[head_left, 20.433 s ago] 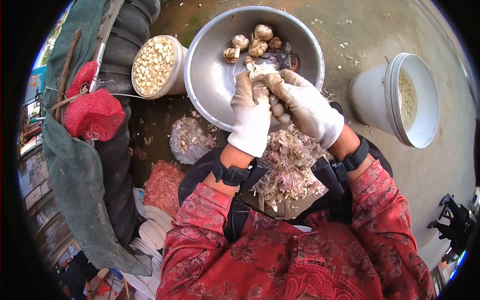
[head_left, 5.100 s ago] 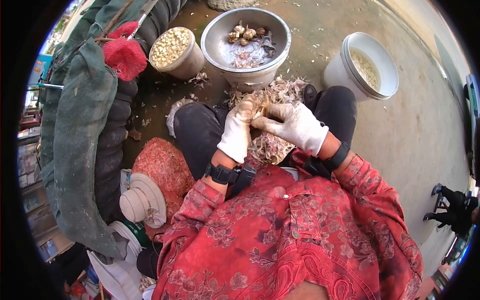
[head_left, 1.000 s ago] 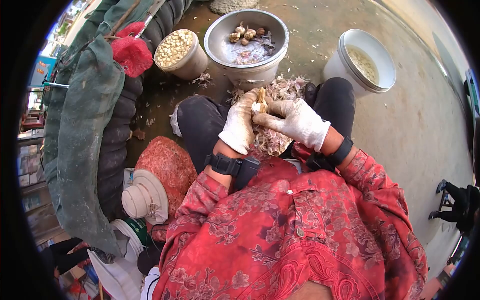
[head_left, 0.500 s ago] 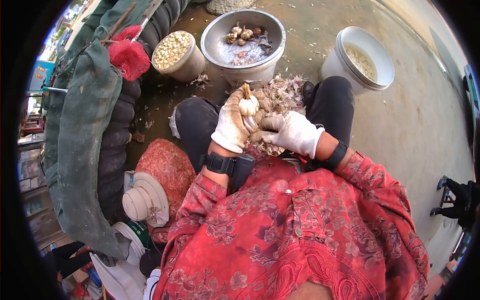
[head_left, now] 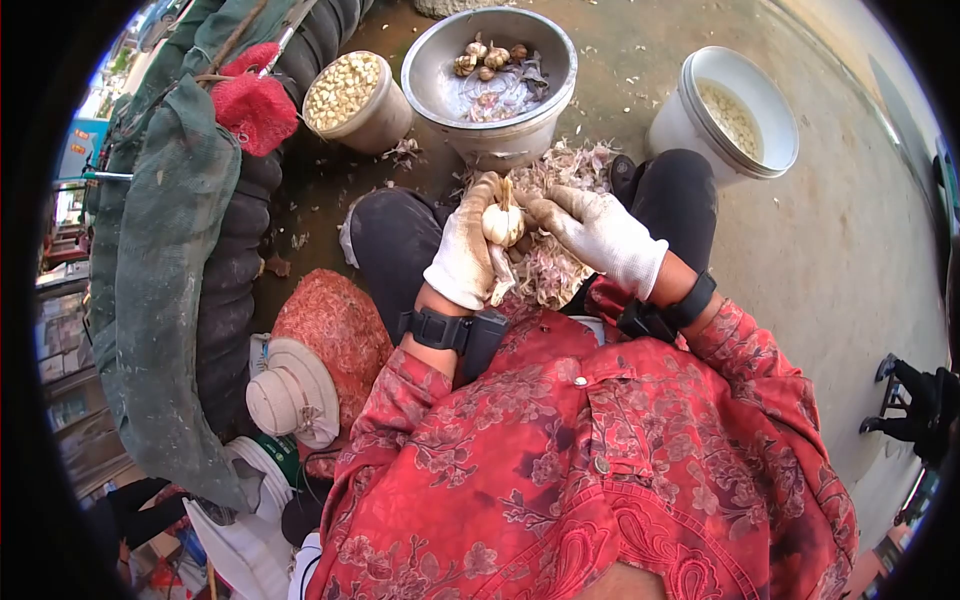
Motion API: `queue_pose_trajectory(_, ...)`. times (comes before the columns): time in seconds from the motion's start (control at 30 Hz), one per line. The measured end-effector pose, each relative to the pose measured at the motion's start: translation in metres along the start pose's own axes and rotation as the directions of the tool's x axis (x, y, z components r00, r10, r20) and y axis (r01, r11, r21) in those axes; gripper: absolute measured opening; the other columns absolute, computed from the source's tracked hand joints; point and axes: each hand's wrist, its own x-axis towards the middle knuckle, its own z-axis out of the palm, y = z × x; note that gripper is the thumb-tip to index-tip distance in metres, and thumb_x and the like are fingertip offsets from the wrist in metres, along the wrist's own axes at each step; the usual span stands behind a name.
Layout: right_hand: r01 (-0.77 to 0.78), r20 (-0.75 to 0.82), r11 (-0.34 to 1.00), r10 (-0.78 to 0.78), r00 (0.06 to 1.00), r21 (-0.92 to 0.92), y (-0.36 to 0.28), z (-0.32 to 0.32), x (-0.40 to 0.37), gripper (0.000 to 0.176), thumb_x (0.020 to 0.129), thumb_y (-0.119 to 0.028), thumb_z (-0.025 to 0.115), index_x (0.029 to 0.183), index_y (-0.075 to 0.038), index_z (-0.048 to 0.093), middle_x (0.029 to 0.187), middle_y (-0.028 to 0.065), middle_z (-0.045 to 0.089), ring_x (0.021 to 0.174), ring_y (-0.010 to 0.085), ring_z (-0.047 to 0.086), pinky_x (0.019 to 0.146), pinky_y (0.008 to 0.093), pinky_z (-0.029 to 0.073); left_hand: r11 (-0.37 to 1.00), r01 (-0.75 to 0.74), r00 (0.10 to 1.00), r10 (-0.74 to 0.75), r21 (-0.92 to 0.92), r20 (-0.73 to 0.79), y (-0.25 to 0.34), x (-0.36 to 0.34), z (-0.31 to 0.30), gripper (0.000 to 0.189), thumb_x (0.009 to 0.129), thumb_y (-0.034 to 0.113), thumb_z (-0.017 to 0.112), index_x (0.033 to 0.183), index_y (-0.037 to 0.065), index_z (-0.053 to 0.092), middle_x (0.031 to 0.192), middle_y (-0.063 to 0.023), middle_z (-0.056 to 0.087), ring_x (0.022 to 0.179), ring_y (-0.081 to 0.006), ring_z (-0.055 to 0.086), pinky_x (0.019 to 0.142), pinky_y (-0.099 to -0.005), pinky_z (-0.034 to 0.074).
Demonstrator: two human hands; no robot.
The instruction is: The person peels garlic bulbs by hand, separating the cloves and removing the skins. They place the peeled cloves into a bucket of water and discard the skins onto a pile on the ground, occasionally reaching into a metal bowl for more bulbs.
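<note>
In a soiled white glove, my left hand is wrapped round a garlic bulb, whose stem points up. Loose skin hangs beneath the bulb. My right hand, gloved too, reaches in from the right with its fingertips at the bulb's upper right side; whether they grip anything is hidden. Behind and below both hands lies a heap of garlic skins. Just beyond, a metal basin on a bucket holds several bulbs and loose peel.
A bucket of peeled cloves stands at the upper left, and a white bucket with cloves in liquid at the upper right. A red mesh sack and a pale hat lie to the left. A person is at the far right.
My right hand has moved up from below the bulb to its upper right side. The bulb sits slightly lower and to the right, and the view has shifted a little.
</note>
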Motion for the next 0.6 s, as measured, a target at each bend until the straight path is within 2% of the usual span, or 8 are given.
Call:
queue_pose_trajectory(0.13,-0.093,0.039,0.996,0.092,0.995,0.011,0.0,0.0,-0.001,0.034,0.095,-0.033,0.053,0.112,-0.005,0.063,0.094,0.0186,0.067,0.088,0.026,0.066,0.077,0.035,0.05,0.999,0.034,0.999,-0.035,-0.021,-0.003,-0.003,0.003,-0.006,0.037,0.097,0.041,0.041,0.096,0.009,0.06,0.072,-0.0049,0.061,0.057,-0.0142,0.056,0.049,-0.0242,0.045)
queue_pose_trajectory(0.2,-0.123,0.051,0.991,0.121,0.991,0.043,-0.002,-0.001,-0.002,0.035,0.095,-0.033,0.053,0.113,-0.005,0.063,0.094,0.0189,0.067,0.087,0.0246,0.066,0.077,0.0344,0.05,0.995,0.098,0.988,-0.093,-0.032,0.125,-0.004,0.003,-0.012,0.035,0.097,0.039,0.042,0.096,0.009,0.059,0.075,-0.0052,0.062,0.061,-0.014,0.058,0.051,-0.0249,0.048)
queue_pose_trajectory(0.23,-0.128,0.069,0.989,0.123,0.99,0.068,-0.001,-0.001,-0.002,0.036,0.094,-0.034,0.054,0.113,-0.005,0.063,0.095,0.0172,0.067,0.087,0.0211,0.066,0.078,0.0329,0.05,0.995,0.099,0.988,-0.095,-0.032,0.124,-0.009,0.007,-0.012,0.035,0.097,0.039,0.042,0.096,0.009,0.059,0.075,-0.0052,0.062,0.061,-0.014,0.058,0.051,-0.0249,0.048)
queue_pose_trajectory(0.3,-0.136,0.088,0.986,0.128,0.988,0.092,0.001,0.0,-0.004,0.037,0.094,-0.035,0.056,0.114,-0.004,0.063,0.095,0.0156,0.068,0.087,0.0177,0.065,0.079,0.0315,0.05,0.996,-0.01,1.0,0.011,-0.084,0.012,-0.017,0.015,-0.008,0.032,0.097,0.036,0.042,0.094,0.009,0.059,0.077,-0.0051,0.061,0.063,-0.0134,0.058,0.052,-0.0244,0.048)
queue_pose_trajectory(0.37,-0.22,0.152,0.945,0.186,0.971,0.244,0.002,0.0,-0.005,0.039,0.092,-0.033,0.061,0.116,-0.002,0.063,0.1,0.0089,0.069,0.092,0.0114,0.062,0.083,0.0276,0.049,0.996,0.041,0.999,-0.039,-0.078,0.027,-0.013,0.01,-0.007,0.03,0.097,0.034,0.043,0.094,0.008,0.058,0.078,-0.0047,0.061,0.063,-0.0129,0.057,0.053,-0.0239,0.047)
queue_pose_trajectory(0.4,-0.219,0.152,0.945,0.185,0.971,0.244,0.002,0.002,-0.005,0.039,0.092,-0.033,0.061,0.116,-0.002,0.063,0.1,0.0089,0.069,0.092,0.0114,0.062,0.083,0.0276,0.049,0.994,0.088,0.995,-0.085,-0.069,0.045,-0.011,0.008,-0.005,0.028,0.097,0.033,0.044,0.094,0.008,0.058,0.078,-0.0043,0.06,0.063,-0.0123,0.056,0.053,-0.0233,0.047)
queue_pose_trajectory(0.47,-0.31,0.221,0.792,0.224,0.949,0.526,0.001,0.006,-0.007,0.04,0.09,-0.03,0.065,0.116,-0.001,0.063,0.106,0.0028,0.067,0.097,0.0069,0.058,0.088,0.0244,0.046,0.997,0.074,0.993,-0.073,-0.014,0.091,-0.01,0.006,-0.009,0.027,0.096,0.032,0.045,0.094,0.008,0.057,0.078,-0.0038,0.06,0.061,-0.0118,0.055,0.052,-0.023,0.046)
queue_pose_trajectory(0.6,-0.393,0.305,0.719,0.257,0.917,0.573,0.001,0.006,-0.005,0.037,0.09,-0.027,0.066,0.115,-0.001,0.063,0.107,0.0017,0.066,0.098,0.0063,0.057,0.088,0.0234,0.046,0.997,0.072,0.98,-0.078,0.04,0.185,-0.005,0.009,-0.014,0.024,0.095,0.03,0.049,0.093,0.008,0.057,0.075,-0.0018,0.057,0.059,-0.0105,0.054,0.05,-0.0221,0.045)
